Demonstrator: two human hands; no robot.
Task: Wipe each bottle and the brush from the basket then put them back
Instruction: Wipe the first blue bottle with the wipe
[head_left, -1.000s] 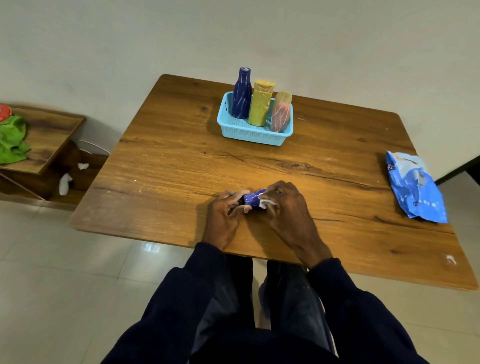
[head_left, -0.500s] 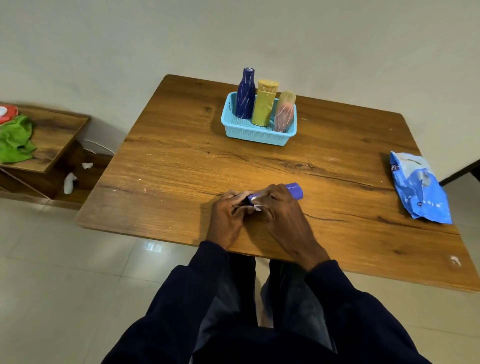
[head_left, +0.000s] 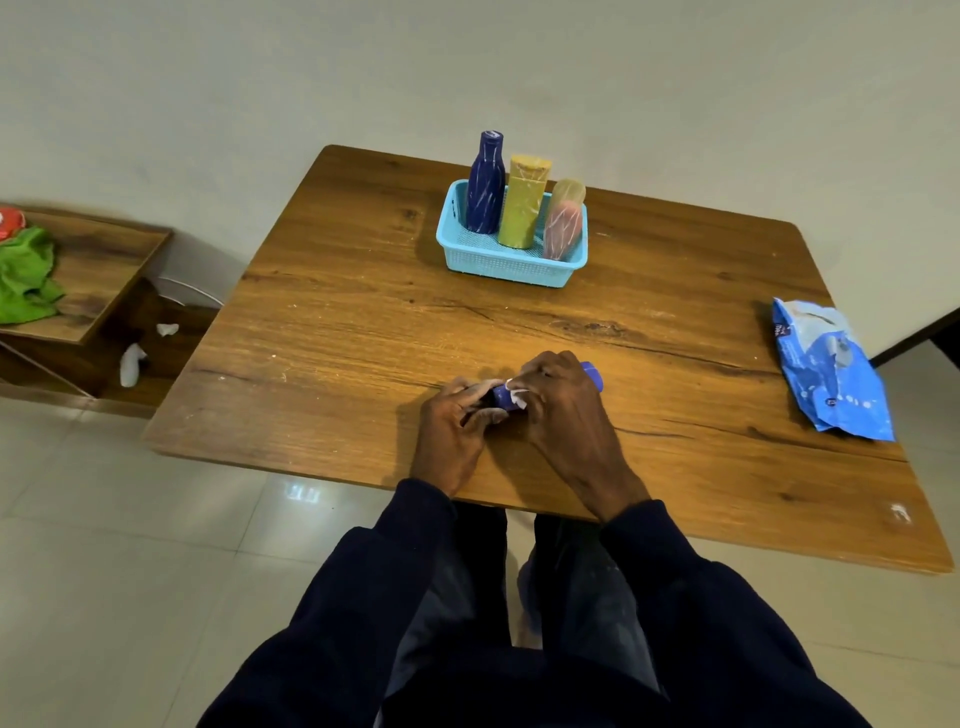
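Bare tabletop (head_left: 675, 291) between basket (head_left: 511, 271) and blue packet (head_left: 831, 374)

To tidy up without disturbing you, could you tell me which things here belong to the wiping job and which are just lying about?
Job: basket, navy bottle, yellow bottle, pink bottle, blue item being wiped, white wipe, probably the wipe pack.
Lying about: green cloth and white scraps on the side shelf.

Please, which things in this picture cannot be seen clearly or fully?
All in the head view:
- the blue cylindrical item: the left hand and right hand cover most of it; brush or bottle, cannot tell.
- the small white wipe: mostly hidden under the right hand.
- the red object on the side shelf: cut off by the left edge.
- print on the blue plastic packet: too small to read.
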